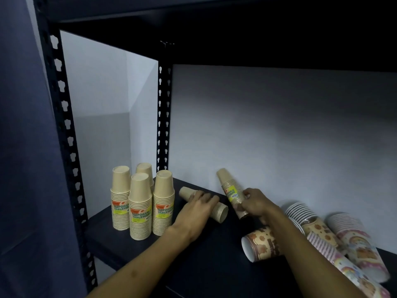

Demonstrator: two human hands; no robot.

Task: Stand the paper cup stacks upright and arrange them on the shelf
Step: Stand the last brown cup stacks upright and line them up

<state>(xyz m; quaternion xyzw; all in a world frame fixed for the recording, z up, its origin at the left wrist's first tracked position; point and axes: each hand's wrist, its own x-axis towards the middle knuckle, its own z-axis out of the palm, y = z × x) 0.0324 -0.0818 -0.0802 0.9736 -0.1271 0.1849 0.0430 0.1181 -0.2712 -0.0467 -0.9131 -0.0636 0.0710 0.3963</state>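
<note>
Several tan paper cup stacks [140, 207] stand upright, bottoms up, at the left end of the dark shelf [206, 263]. Another tan stack [220, 211] lies on its side just right of them, and my left hand [198, 208] lies over it with fingers curled round it. My right hand [254, 203] grips a further tan stack [228, 186] near its rim end and holds it tilted, closed end up and leaning left. Patterned cup stacks [318, 230] lie on their sides at the right.
A perforated black upright [164, 117] stands behind the standing stacks, a second one [68, 134] at the front left. The upper shelf board [236, 29] hangs overhead. A pale wall closes the back. A brown patterned stack [261, 245] lies under my right forearm.
</note>
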